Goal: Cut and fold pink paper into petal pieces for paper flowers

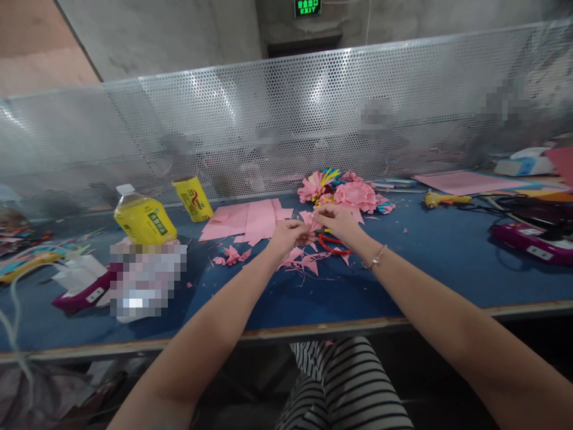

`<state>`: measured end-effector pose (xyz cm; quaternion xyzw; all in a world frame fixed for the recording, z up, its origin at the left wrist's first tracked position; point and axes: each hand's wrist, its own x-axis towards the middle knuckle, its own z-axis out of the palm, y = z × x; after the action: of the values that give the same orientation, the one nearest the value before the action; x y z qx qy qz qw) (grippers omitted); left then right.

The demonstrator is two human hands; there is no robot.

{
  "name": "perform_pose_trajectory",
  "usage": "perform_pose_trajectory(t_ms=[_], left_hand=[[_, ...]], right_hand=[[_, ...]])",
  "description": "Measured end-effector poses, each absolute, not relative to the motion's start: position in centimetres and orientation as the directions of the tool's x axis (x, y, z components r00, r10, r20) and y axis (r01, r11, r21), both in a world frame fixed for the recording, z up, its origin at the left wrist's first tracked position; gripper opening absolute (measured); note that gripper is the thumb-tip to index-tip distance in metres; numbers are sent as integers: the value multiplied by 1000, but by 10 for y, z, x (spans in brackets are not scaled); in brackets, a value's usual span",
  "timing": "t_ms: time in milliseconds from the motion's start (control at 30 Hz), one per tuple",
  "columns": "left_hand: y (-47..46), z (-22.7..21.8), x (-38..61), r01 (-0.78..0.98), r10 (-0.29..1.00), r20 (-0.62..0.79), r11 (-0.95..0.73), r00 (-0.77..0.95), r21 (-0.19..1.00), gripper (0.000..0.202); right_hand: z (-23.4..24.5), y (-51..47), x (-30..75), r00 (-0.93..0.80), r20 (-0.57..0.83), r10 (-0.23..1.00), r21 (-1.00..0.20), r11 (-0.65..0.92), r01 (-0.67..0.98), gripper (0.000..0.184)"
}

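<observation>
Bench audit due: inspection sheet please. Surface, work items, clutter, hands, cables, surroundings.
Surface: blue tabletop, littered with pink scraps.
Work items: small pink piece, held; pink sheets lying behind; paper flowers heaped near the screen; red tool, likely scissors, by the hands.
Clutter: bottle and yellow can at left; yellow glue gun at right; purple power strips at left and right.
Hands: left and right, fingers together at the pink piece.
Cables: white cable over the front edge, left; dark cables at right.
Surroundings: perforated screen behind; EXIT sign above.
</observation>
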<state>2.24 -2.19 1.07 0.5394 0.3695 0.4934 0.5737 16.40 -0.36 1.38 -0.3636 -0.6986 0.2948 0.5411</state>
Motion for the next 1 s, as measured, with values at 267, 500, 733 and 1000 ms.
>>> perform_pose_trajectory(t_ms=[267,500,733,1000], left_hand=[[-22,8,26,-202,965,177,-138,191,970,20],[-21,12,25,-312,972,41,34,232,950,19],[-23,18,19,-384,870,-230,411,437,827,23],[-27,24,19,-419,935,-81,230,344,878,9]], right_hand=[[12,-8,160,-61,404,913,-915,402,-45,17],[12,-6,160,-95,443,892,-894,447,28,14],[20,-13,165,-286,543,790,-813,579,57,11],[22,-12,169,-296,608,737,-727,666,164,12]])
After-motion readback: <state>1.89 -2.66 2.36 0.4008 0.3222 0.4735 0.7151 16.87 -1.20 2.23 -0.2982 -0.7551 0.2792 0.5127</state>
